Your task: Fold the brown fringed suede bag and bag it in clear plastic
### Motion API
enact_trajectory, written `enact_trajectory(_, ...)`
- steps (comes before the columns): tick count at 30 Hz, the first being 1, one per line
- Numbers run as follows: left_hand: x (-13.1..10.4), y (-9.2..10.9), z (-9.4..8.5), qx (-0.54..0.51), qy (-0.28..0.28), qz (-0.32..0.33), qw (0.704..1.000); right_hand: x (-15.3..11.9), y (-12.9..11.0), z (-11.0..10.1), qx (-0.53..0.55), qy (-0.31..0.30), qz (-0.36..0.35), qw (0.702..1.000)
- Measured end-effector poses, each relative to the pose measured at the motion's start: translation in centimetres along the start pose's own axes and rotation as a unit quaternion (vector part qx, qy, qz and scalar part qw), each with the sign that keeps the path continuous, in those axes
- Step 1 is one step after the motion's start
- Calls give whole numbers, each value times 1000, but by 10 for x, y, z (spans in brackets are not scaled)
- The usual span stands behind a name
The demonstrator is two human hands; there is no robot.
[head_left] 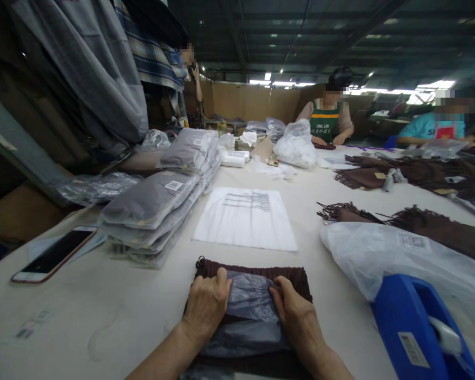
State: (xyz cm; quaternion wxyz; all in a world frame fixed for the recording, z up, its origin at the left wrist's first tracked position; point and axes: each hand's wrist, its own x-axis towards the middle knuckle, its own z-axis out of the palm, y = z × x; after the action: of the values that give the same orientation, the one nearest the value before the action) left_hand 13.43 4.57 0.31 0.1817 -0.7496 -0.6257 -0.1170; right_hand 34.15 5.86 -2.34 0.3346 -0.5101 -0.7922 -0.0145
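Observation:
A folded brown fringed garment (257,274) lies at the near edge of the table, partly inside a clear plastic bag (249,311). My left hand (208,303) grips the bag's left edge over the garment. My right hand (295,311) grips the bag's right edge. Both hands rest on the bundle, fingers curled over the plastic.
A white printed bag (247,219) lies flat just beyond. Stacks of bagged grey garments (158,203) stand at the left, with a phone (57,253) near the table edge. A blue tape dispenser (419,327) and loose plastic (383,253) sit right. Brown fringed pieces (431,224) and three people are farther back.

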Motion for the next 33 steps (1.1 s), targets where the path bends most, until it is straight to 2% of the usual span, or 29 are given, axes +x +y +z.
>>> enact_trajectory(2, 1, -2, -4, 26, 54, 22, 998, -1, 2, 4, 1, 4, -10, 1000)
enact_trajectory(3, 2, -3, -7, 18, 84, 56, 995, -1, 3, 4, -1, 10, -18, 1000)
enact_trajectory(5, 5, -7, -11, -47, 104, 173, 978, 1, 4, 2, -19, 26, -34, 999)
enact_trajectory(7, 10, -12, -11, -116, 49, 281, 951, 5, 6, -4, -55, 49, -57, 996)
enact_trajectory(9, 13, -16, -7, -146, -44, 319, 935, 9, 9, -12, -81, 53, -105, 990)
enact_trajectory(11, 15, -19, -2, -158, -116, 310, 930, 12, 12, -18, -74, 14, -189, 979)
enact_trajectory(13, 14, -22, 1, -179, -157, 306, 922, 13, 16, -22, -69, -61, -257, 962)
enact_trajectory(16, 14, -27, 4, -221, -190, 307, 906, 12, 20, -21, -106, -136, -286, 943)
enact_trajectory(22, 22, -40, 4, -282, -266, 309, 869, 16, 32, -17, -121, -158, -313, 929)
enact_trajectory(26, 31, -51, -12, -323, -289, 300, 850, 27, 45, -28, -109, -153, -348, 919)
enact_trajectory(28, 37, -57, -21, -341, -277, 280, 853, 38, 49, -38, -82, -151, -335, 926)
enact_trajectory(30, 47, -62, -23, -347, -238, 251, 872, 56, 50, -45, -37, -169, -267, 948)
enact_trajectory(33, 70, -64, -1, -315, -140, 188, 920, 90, 42, -36, 22, -160, -126, 979)
